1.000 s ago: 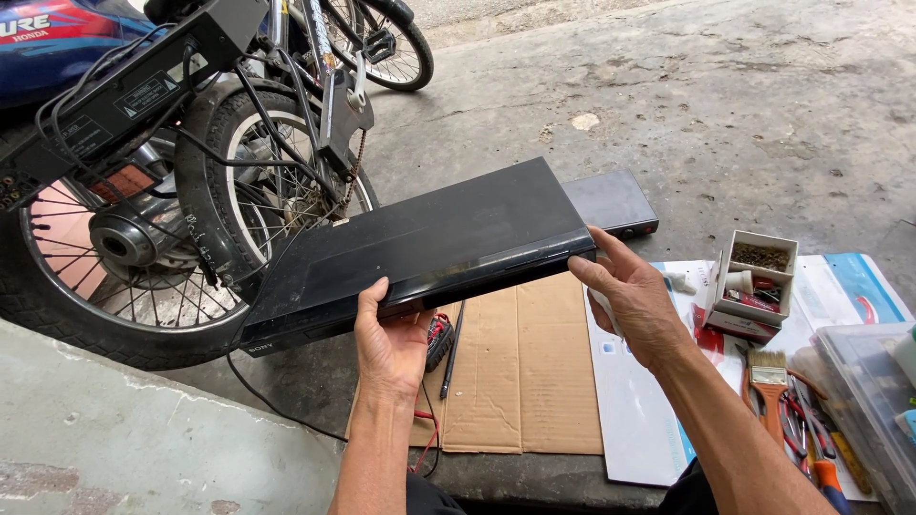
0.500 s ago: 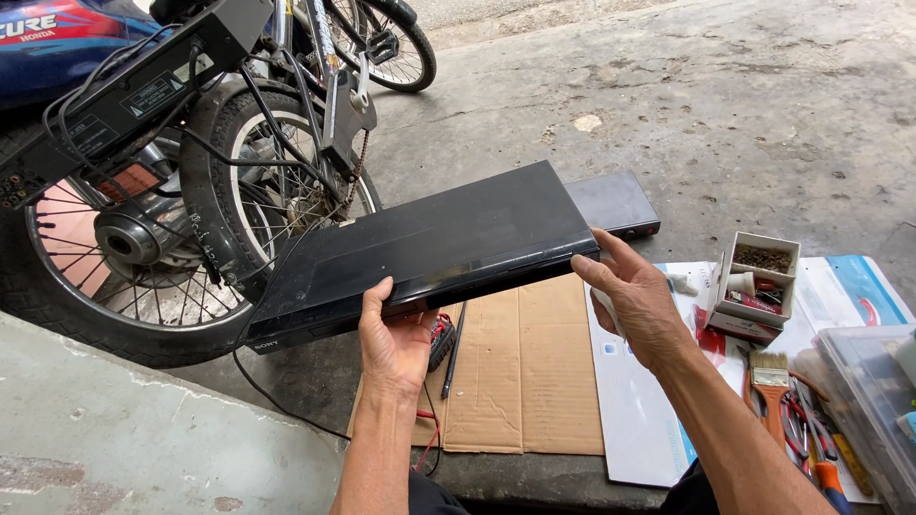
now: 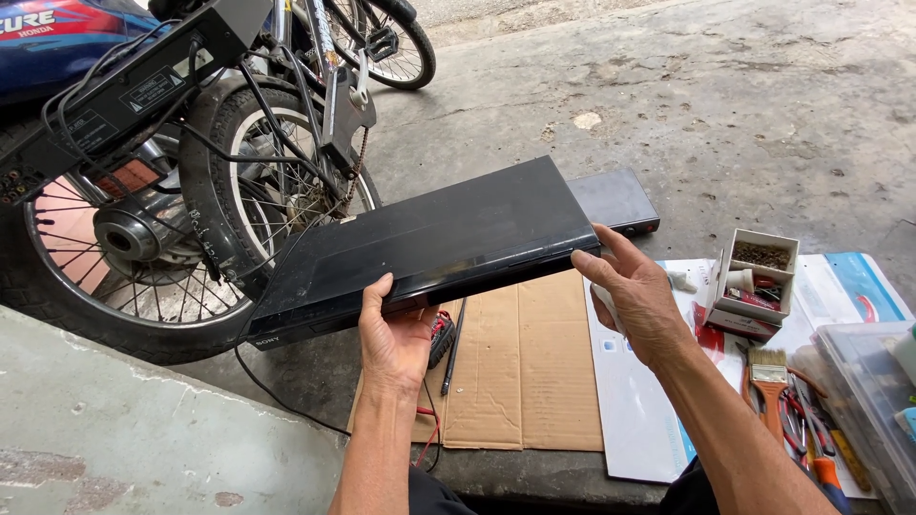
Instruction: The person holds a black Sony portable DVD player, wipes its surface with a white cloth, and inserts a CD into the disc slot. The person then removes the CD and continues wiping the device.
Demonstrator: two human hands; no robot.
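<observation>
Risk: the black player case [image 3: 429, 243] is riding on fingertips only, w/ no palm under it, so it's probably slipping or tipping toward the concrete if either grip is loosening (its cord is trailing lower left too). Left hand [image 3: 393, 334], lower centre, is curling half-open under the front edge, thumb on the face. Right hand [image 3: 634, 291], centre-right, is spreading, fingers pressing the right end. Behind, upper left, a motorbike wheel [image 3: 181, 229] is standing close.

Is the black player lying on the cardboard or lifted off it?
Lifted. Both hands, left and right, hold the player tilted in the air, above the cardboard.
</observation>
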